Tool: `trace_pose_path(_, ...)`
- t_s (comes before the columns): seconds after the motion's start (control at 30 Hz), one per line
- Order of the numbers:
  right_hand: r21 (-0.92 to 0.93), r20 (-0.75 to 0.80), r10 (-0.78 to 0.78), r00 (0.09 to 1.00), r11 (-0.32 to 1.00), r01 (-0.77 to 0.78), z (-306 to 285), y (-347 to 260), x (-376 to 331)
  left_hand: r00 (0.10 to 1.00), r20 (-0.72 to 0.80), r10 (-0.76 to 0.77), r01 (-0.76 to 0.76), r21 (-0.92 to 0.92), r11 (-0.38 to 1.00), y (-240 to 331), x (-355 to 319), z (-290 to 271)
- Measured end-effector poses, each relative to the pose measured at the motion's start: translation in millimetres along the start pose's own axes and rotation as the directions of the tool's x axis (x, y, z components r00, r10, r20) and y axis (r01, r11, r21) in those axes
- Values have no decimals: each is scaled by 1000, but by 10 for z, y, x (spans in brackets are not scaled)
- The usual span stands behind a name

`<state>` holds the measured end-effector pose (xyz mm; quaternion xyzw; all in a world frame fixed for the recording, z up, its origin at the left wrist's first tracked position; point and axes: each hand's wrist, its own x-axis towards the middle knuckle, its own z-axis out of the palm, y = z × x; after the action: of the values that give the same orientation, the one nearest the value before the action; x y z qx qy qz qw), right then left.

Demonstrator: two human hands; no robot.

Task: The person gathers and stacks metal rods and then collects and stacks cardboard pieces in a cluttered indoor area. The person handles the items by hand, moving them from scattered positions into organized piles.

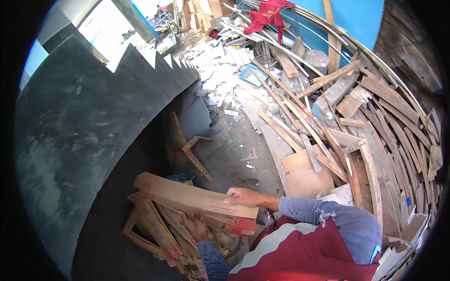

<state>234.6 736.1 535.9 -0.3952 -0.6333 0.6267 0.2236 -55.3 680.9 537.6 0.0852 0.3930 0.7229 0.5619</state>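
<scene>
A long brown cardboard box (pixel 187 194) with a red patterned end lies slantwise over a heap of wooden pieces. My right hand (pixel 243 197) grips its upper edge near the right end, fingers bent over the cardboard. Against its lower side is my left hand (pixel 195 228), the fingers pointing up along the box and partly hidden by it. Beneath and left of the box lean wooden frames (pixel 157 225) and slats with red and yellow edges. The underside of the box is hidden from view.
A dark, stair-stepped wall (pixel 93 117) curves along my left. To the right lie piled planks (pixel 323 126) and a flat board (pixel 304 173). Ahead are scattered white scraps (pixel 220 70), a blue tray (pixel 251 75) and a red cloth (pixel 267 18) on long poles.
</scene>
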Motion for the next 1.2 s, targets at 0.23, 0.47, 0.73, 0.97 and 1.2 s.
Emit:
trace_pose_path(0.23,46,401,-67,914,998,53,-79,-91,20,989,85,120,-147,535,832,-84,157,-370)
trace_pose_path(0.47,31,513,60,856,996,-89,-246,-148,-69,999,-48,2,0,48,999,95,204,-369)
trace_pose_path(0.73,-67,-2,-93,996,993,93,2,-89,-114,998,-61,-24,23,-17,1000,113,215,-279)
trace_pose_path(0.97,-64,-180,-185,966,982,176,65,118,25,997,-4,-73,72,-92,993,91,195,-288)
trace_pose_path(1.2,196,-208,13,978,980,28,298,-63,147,995,57,79,-72,-116,991,-221,-47,44)
